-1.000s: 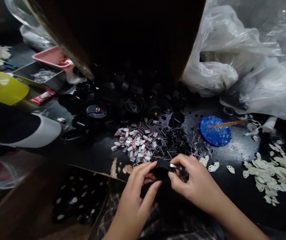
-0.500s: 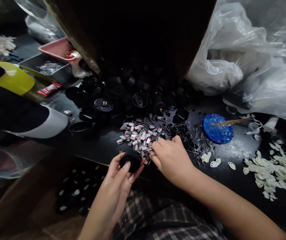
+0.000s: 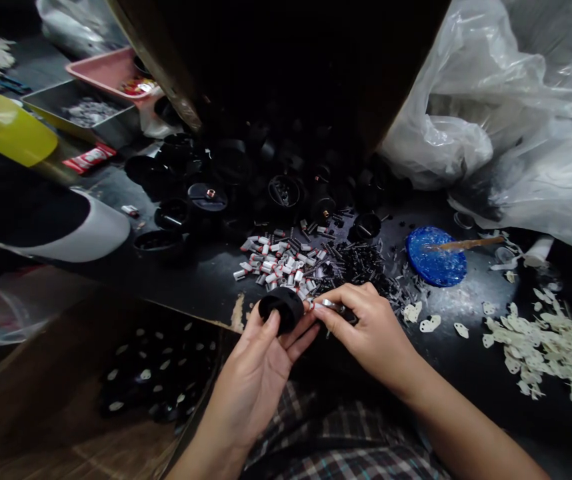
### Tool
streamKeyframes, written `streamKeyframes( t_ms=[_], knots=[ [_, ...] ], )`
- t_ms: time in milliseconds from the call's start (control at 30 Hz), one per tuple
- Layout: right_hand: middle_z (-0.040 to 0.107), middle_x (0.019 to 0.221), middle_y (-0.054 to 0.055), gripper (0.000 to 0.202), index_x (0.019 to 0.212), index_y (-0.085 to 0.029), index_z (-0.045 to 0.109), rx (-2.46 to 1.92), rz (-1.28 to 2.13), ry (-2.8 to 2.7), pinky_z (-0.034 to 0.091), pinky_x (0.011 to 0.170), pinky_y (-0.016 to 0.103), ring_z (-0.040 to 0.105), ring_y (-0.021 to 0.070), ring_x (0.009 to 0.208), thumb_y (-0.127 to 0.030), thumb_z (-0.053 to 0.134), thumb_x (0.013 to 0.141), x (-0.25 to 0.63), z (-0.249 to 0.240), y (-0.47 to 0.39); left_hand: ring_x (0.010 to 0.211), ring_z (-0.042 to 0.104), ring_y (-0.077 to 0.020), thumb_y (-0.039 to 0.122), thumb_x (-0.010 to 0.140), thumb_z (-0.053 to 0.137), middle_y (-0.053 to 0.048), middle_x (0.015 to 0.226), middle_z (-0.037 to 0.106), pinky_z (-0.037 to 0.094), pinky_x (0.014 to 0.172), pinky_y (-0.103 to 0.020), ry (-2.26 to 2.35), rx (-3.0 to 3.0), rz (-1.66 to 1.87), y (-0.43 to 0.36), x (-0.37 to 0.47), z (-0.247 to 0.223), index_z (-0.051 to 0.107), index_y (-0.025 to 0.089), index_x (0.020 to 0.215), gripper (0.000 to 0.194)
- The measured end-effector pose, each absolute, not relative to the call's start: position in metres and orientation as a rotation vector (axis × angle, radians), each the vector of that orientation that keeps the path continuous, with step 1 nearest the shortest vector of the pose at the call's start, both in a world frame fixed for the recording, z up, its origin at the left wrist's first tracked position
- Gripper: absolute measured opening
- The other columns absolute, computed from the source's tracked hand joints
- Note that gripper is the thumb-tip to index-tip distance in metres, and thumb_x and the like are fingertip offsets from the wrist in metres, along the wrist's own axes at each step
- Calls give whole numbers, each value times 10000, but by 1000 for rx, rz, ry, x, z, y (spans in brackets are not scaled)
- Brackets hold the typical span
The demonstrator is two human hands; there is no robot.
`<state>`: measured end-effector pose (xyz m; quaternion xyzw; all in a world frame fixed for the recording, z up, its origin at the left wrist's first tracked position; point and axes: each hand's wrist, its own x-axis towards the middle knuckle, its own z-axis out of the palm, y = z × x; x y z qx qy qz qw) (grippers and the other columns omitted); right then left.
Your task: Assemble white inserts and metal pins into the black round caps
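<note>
My left hand (image 3: 261,373) grips a round, hollow black plastic cup (image 3: 290,305), thumb inside its rim and fingers around the outside. Close to its right side, my right hand (image 3: 379,340) pinches a small white part with a red band (image 3: 318,305). A shiny metal piece with a dark body (image 3: 335,307) also shows within the right hand; its kind is unclear. Just beyond both hands lies a pile of white-and-red parts (image 3: 271,263). Small dark springs (image 3: 336,253) and thin black pieces (image 3: 366,267) are heaped beside it.
Several black round housings (image 3: 207,197) stand at the back. On the right are a blue lid (image 3: 436,257) with a wooden stick (image 3: 471,244), cream-coloured plates (image 3: 541,340) and plastic bags (image 3: 531,167). A grey tray (image 3: 116,127) and pink tray (image 3: 101,70) sit left.
My right hand has come back from the pile to the cup, carrying a white-and-red part. My left hand has turned the cup, so its hollow side shows more.
</note>
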<state>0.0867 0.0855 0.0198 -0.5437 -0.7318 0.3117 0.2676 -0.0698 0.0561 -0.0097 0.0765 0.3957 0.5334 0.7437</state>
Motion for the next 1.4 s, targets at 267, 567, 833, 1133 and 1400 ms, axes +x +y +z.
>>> streamKeyframes(
  t_ms=[267,567,833,1133,1400],
  knots=[
    [692,838,-30,50,925,-208,670,-1440,820,-1914,371,770,287,583,134,770,-231,659,882,95,23,78,995,642,-193,328,909,577,7,1093,653,517,909,-376,1216,913,1197,76,-79,-13,595,329,1135,227],
    [697,870,-50,62,938,-253,673,-1500,955,-1782,406,764,285,600,137,807,-236,646,885,109,23,69,981,601,-180,237,903,576,-25,1144,595,500,830,-306,1395,1791,1084,94,-75,-3,605,282,1138,241],
    [694,870,-52,49,927,-250,662,-1460,979,-1732,423,777,284,611,129,814,-242,642,883,117,21,66,801,616,-79,223,874,626,63,844,645,479,743,-153,1089,1149,1012,68,-51,-10,640,270,883,49],
    [684,810,-32,61,857,-196,678,-1366,1381,-1416,453,720,206,609,99,770,-246,701,830,130,28,62,702,628,-82,211,825,695,60,767,655,489,678,-155,1016,1122,998,61,-45,-14,660,259,813,61],
    [606,655,-56,151,810,-166,667,-1119,1871,-1114,398,509,159,486,54,548,-281,756,771,143,24,68,607,615,-89,253,751,770,50,693,637,498,611,-173,789,830,827,61,-43,-15,668,238,730,105]
  ],
)
